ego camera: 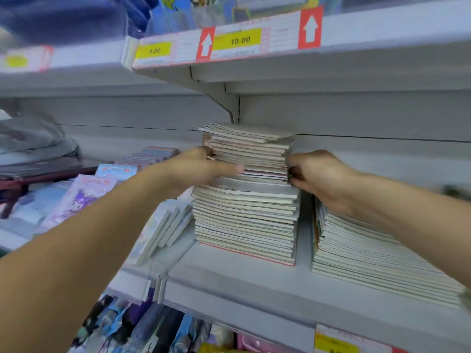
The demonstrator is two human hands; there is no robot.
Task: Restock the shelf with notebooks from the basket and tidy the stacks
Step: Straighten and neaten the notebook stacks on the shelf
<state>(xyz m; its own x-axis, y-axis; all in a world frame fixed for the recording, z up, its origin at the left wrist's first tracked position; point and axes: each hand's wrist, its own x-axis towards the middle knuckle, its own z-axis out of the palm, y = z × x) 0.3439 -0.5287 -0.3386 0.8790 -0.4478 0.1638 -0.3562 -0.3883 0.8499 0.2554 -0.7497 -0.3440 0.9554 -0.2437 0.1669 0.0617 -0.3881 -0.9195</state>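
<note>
Nearest, the front of the shelf (pixel 229 284) is bare, with a low pile of notebooks (pixel 377 253) on the right and a few leaning notebooks (pixel 163 225) on the left. Further in, the tall stack (pixel 244 200) stands mid-shelf; the left hand (pixel 201 166) grips its upper part from the left with the thumb across the front, and the right hand (pixel 318 174) pinches the right edge, fingers curled. Restocking here looks largely done, but the top notebooks sit skewed, so squaring remains. No basket shows. Behind, the upper shelf with price tags (pixel 239 40) hangs close over the stack, limiting headroom.
</note>
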